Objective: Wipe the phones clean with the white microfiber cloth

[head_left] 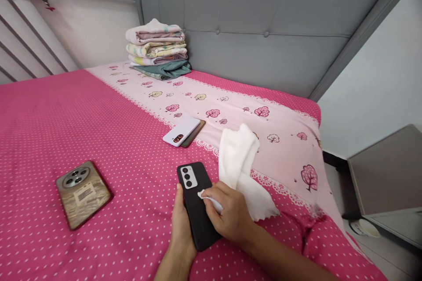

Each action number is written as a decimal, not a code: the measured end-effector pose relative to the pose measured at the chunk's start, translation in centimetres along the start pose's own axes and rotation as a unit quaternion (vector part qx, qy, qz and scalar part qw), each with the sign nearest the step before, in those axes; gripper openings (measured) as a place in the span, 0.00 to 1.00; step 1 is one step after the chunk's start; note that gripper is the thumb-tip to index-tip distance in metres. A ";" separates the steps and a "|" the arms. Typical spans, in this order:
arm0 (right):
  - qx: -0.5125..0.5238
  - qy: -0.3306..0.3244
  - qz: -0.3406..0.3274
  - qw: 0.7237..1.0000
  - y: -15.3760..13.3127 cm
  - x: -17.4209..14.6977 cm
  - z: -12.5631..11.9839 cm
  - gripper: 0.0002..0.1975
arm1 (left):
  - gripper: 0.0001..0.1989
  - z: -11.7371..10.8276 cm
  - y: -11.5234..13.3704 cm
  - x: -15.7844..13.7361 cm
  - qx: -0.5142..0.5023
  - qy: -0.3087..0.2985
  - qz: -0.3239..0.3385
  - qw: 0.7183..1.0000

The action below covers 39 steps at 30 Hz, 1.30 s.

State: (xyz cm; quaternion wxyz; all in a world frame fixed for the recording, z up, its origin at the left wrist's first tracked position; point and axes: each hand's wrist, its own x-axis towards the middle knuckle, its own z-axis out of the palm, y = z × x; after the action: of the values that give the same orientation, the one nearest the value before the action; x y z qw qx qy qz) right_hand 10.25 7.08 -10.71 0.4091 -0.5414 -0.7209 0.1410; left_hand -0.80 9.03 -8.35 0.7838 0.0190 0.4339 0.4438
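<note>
A black phone point(197, 210) lies back side up in my left hand point(181, 224), whose thumb runs along its left edge. Its camera block, pale grey with dark lenses, is at the top. My right hand point(229, 210) pinches a small white wipe point(215, 204) against the phone's back. Just beyond the right hand, a larger white cloth point(239, 158) lies crumpled on the bed. To the left rests a gold-brown phone point(87, 204) with a round camera block and a label. Farther off, a pale lilac phone point(186, 129) lies partly over a darker phone point(194, 135).
The bed point(132, 140) has a pink dotted sheet with a tree-print band. Folded bedding point(156, 37) is stacked against the grey headboard point(237, 13). A bedside cabinet point(385, 171) and a white tub point(364, 227) stand on the floor at right.
</note>
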 end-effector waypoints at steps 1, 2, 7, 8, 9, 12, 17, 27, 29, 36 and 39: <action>0.000 -0.001 0.001 1.000 0.0 0.0 0.0 0.09 | 0.22 0.0 0.0 0.0 0.000 -0.001 0.000 1.000; 0.001 -0.001 0.002 1.000 0.0 0.0 0.0 0.09 | 0.22 0.0 0.0 0.0 0.001 -0.001 -0.001 1.000; 0.003 -0.002 0.004 1.000 -0.1 0.0 0.0 0.09 | 0.22 0.1 0.0 -0.1 0.005 0.002 -0.001 1.000; 0.003 -0.002 0.004 1.000 -0.1 0.0 0.0 0.09 | 0.22 0.1 0.0 -0.1 0.007 0.003 0.000 1.000; 0.002 -0.002 0.004 1.000 -0.1 0.0 0.0 0.09 | 0.22 0.1 0.0 -0.1 0.008 0.004 0.002 1.000; 0.000 -0.003 0.003 1.000 0.0 0.0 0.0 0.09 | 0.22 0.1 0.0 0.0 0.012 -0.001 0.004 1.000; 0.001 -0.002 0.003 1.000 0.0 0.0 0.0 0.09 | 0.22 0.1 0.1 0.1 0.013 -0.002 0.005 1.000; 0.007 -0.002 0.005 1.000 0.1 -0.1 0.2 0.09 | 0.22 0.0 0.1 0.1 0.013 0.002 0.005 1.000; 0.009 -0.003 0.007 1.000 0.1 0.0 0.2 0.09 | 0.22 0.0 0.1 0.2 0.012 0.001 0.005 1.000; 0.011 -0.004 0.009 1.000 0.1 0.1 0.0 0.09 | 0.23 -0.1 0.0 0.2 0.009 0.000 0.004 1.000; 0.010 -0.002 0.008 1.000 0.1 0.0 0.1 0.09 | 0.23 0.0 0.0 0.1 0.007 -0.003 0.004 1.000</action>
State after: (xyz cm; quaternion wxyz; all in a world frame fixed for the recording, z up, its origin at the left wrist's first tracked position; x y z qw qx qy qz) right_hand 10.24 7.13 -10.78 0.4116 -0.5426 -0.7161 0.1524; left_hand -0.77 9.07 -8.43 0.7834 0.0274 0.4347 0.4435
